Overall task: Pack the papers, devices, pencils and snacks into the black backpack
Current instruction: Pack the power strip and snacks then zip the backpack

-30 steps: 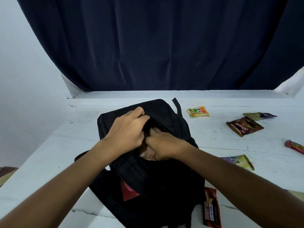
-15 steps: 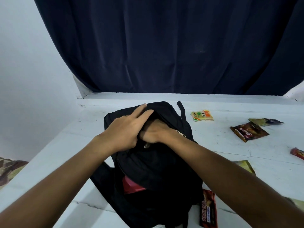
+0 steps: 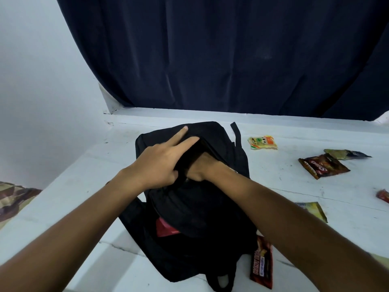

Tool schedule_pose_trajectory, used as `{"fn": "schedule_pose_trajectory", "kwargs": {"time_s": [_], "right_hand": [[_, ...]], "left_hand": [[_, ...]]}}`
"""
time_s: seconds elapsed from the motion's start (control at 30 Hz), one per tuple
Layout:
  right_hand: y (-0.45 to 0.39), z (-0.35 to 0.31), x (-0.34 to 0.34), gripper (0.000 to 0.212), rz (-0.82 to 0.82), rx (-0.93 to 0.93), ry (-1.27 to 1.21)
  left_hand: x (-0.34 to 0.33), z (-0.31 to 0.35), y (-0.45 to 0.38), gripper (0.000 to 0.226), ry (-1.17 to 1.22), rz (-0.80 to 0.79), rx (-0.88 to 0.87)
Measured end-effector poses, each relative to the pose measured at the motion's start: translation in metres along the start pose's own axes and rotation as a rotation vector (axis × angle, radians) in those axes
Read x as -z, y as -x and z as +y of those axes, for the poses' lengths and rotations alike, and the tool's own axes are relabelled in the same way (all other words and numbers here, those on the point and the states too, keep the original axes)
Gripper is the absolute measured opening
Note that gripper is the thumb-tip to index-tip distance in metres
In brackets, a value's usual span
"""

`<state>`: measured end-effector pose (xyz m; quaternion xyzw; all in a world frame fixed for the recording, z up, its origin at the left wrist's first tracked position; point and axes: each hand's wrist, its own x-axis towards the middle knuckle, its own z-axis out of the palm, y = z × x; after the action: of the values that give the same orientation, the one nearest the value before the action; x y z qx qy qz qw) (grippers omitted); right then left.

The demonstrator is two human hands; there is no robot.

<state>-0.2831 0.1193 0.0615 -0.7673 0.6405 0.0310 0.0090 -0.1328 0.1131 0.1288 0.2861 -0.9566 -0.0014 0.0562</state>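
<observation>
The black backpack (image 3: 200,209) lies on the white table (image 3: 84,186), top end away from me. My left hand (image 3: 160,163) grips the upper edge of its opening, two fingers stretched over the fabric. My right hand (image 3: 202,167) is pushed into the opening; its fingers are hidden inside. Something red (image 3: 166,227) shows in a lower pocket. Loose snacks lie on the table: a yellow packet (image 3: 262,142), a dark red packet (image 3: 324,168), a green and blue packet (image 3: 345,154), a yellow-green packet (image 3: 313,209) and a red-black bar (image 3: 261,262) beside the bag.
A dark blue curtain (image 3: 210,60) hangs behind the table's far ledge. A white wall stands on the left. Another red packet (image 3: 383,196) lies at the right edge. A patterned cloth (image 3: 12,197) shows below the table's left edge.
My right hand has gone deeper into the backpack, and the packet it held at the opening is out of sight. My left hand's fingers have stretched out over the flap.
</observation>
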Motion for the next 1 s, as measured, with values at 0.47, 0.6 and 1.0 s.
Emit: {"fn": "schedule_pose_trajectory", "kwargs": {"time_s": [0.47, 0.6, 1.0], "right_hand": [[0.165, 0.109, 0.042, 0.021, -0.411, -0.445, -0.326], [0.192, 0.125, -0.016, 0.064, -0.718, -0.508, -0.145], [0.195, 0.123, -0.046, 0.052, -0.618, -0.482, -0.075]], "left_hand": [[-0.038, 0.004, -0.009, 0.085, 0.091, 0.182, 0.034], [-0.045, 0.012, -0.008, 0.083, 0.109, 0.197, 0.062], [-0.043, 0.017, 0.005, 0.085, 0.185, 0.120, 0.078]]}}
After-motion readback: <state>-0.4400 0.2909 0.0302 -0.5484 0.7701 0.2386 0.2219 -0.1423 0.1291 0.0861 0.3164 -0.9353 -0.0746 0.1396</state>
